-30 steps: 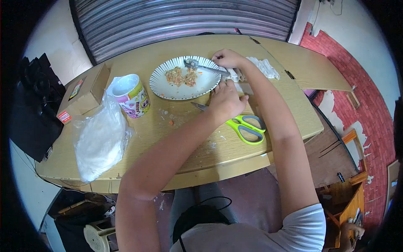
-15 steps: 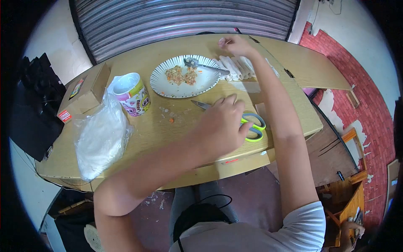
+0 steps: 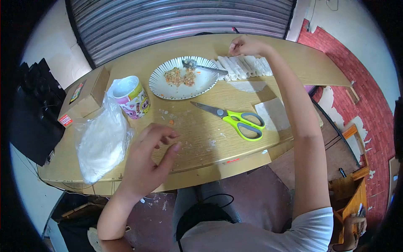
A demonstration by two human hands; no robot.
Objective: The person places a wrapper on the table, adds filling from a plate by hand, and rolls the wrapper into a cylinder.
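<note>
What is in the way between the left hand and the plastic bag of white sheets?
Nothing visible. The left hand hovers open just to the right of the plastic bag, with only a thin strip of table between them. The mug stands behind the bag, not in the way.

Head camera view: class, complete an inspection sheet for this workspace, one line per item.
Surface: wooden table, crumbs and pale specks scattered near the middle.
Job's things: rolled wrappers in a row, side by side, right of the plate; paper plate with filling and a spoon; flat wrapper sheet; green scissors, blades closed.
Clutter: mug, plastic bag, carton.
Hands: left hand open and empty, over the near edge; right hand at the far side of the rolls, fingers bunched, grip unclear.
Cables: black cord on the lap.
Surroundings: roller shutter, brick wall.
</note>
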